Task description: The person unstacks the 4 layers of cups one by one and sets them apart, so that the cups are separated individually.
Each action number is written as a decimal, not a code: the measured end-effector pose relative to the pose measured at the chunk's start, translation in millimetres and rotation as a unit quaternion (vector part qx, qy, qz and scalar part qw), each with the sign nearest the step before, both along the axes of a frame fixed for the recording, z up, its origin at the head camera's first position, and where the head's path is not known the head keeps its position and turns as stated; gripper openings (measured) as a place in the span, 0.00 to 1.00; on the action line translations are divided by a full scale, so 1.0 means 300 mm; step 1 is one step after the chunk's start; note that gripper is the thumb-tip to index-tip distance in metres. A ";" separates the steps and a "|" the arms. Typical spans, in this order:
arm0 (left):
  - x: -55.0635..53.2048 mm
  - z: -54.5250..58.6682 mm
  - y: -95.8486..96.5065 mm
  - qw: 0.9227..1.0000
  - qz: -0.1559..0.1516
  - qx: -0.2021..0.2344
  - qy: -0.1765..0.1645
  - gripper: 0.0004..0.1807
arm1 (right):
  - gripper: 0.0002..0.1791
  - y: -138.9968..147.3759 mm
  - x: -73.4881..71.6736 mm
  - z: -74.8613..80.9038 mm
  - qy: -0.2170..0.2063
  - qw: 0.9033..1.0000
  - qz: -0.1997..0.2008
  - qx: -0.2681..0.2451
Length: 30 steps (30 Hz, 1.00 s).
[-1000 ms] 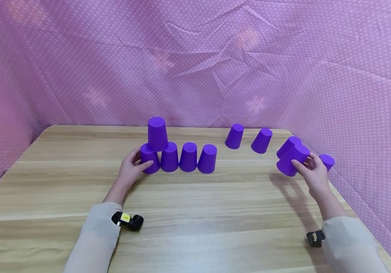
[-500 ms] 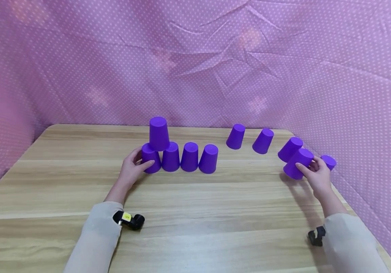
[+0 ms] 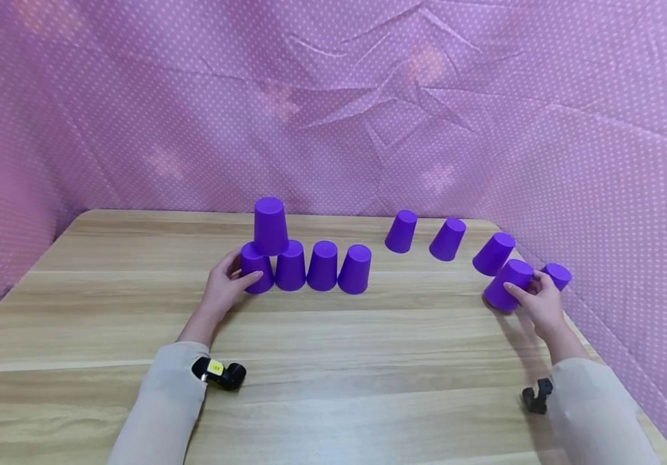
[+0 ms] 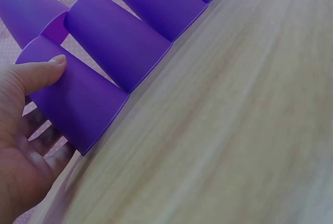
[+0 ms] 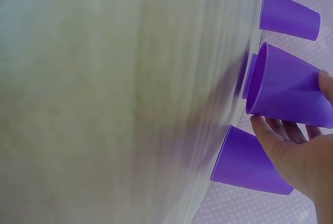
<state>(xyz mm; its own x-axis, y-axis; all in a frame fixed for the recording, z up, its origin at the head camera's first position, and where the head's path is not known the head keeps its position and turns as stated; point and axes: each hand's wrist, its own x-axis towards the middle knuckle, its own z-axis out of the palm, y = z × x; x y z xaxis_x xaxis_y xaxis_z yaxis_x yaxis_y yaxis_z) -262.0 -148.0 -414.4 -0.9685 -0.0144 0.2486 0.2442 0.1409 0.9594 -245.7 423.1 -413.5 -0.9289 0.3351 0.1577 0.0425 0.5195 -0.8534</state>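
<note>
My left hand [image 3: 224, 284] holds the leftmost purple cup [image 3: 256, 263] of a row of upside-down cups, thumb on its front and fingers round its far side. One more upside-down cup [image 3: 271, 227] bridges the tops of that cup and its neighbour [image 3: 290, 268]. On the right, my right hand [image 3: 544, 305] grips a purple cup [image 3: 508, 287], mouth down. In the right wrist view this gripped cup [image 5: 291, 86] shows its open rim close over the table, with another cup partly hidden behind it.
Two further cups, one [image 3: 322, 266] and another [image 3: 355, 270], continue the left row. Toward the back right, separate upside-down cups [image 3: 401, 231] stand in a curve, one [image 3: 557, 275] partly behind my right hand. A pink dotted cloth [image 3: 333, 110] hangs round the wooden table [image 3: 333, 374].
My right hand has lowered its cup toward the table and moved slightly right. My left hand stays on the leftmost cup, and the left-side cups keep their arrangement.
</note>
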 end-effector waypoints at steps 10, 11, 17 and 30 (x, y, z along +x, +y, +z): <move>0.002 0.002 -0.005 1.000 0.002 0.001 0.009 0.33 | 0.47 -0.013 0.013 0.011 -0.020 1.000 0.017 -0.015; 0.002 0.002 -0.005 1.000 0.002 0.001 0.008 0.33 | 0.48 -0.009 0.008 0.006 -0.019 1.000 0.017 -0.017; 0.004 0.008 0.000 1.000 -0.003 -0.001 0.001 0.34 | 0.48 0.003 -0.008 -0.012 -0.013 1.000 0.007 -0.022; 0.016 0.019 0.002 1.000 -0.003 0.001 -0.007 0.34 | 0.54 0.015 -0.027 -0.027 -0.022 0.998 0.007 -0.066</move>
<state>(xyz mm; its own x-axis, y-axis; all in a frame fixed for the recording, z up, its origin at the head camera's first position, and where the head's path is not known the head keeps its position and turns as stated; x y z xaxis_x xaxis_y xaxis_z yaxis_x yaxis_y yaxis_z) -257.3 -147.4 -408.6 -0.9718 -0.0086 0.2356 0.2322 0.1369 0.9630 -253.9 427.7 -421.6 -0.9389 0.3366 0.0720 0.0746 0.4032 -0.9121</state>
